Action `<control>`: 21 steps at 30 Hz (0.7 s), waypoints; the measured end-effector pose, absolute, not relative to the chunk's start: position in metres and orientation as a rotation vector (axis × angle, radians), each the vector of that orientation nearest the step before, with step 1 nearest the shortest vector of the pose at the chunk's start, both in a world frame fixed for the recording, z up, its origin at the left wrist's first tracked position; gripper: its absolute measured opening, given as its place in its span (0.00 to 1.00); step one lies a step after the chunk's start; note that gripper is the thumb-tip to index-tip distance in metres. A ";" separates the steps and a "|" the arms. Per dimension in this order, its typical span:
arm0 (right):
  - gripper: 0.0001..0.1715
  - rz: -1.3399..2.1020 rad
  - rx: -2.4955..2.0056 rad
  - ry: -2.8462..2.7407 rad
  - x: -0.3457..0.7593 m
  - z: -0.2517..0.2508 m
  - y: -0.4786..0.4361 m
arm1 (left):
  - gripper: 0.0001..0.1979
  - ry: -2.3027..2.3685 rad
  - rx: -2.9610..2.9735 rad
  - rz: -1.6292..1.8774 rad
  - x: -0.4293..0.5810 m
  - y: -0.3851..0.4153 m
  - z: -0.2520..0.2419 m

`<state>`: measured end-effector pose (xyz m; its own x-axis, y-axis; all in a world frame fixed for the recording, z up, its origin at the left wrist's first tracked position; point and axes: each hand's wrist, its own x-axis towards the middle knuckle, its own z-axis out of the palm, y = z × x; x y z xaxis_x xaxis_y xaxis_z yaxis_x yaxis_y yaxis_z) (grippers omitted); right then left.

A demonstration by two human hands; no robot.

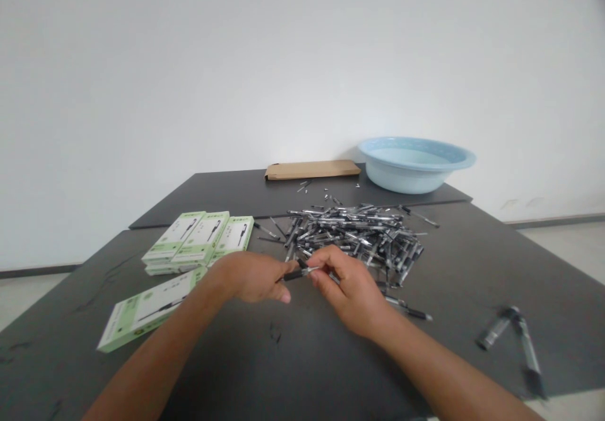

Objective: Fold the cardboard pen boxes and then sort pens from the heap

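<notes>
Between my hands, in front of the pile, is a gel pen [293,275] with a black grip and a pale, pointed end. My left hand [255,277] is closed around its left part, thumb held low. The thumb and fingers of my right hand [348,287] pinch around the pale end. A second dark piece shows just above the grip, and I cannot make out whether it is a separate part. Just behind my hands lies a big heap of clear-and-black pens [363,229], some of them partly hidden by my right hand.
White-and-green pen boxes [201,235] are stacked at the left, with one more box [146,307] in front. At the back are a flat brown carton [312,169] and a light blue basin [411,175]. A few pens [529,345] lie near the right edge. Small bits lie near the carton.
</notes>
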<state>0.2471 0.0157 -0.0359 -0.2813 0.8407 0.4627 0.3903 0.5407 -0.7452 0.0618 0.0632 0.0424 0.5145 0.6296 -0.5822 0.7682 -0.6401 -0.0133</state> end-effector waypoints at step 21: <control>0.03 0.549 -1.021 -1.899 0.243 -0.037 0.023 | 0.32 1.187 2.501 -0.802 0.059 0.065 0.041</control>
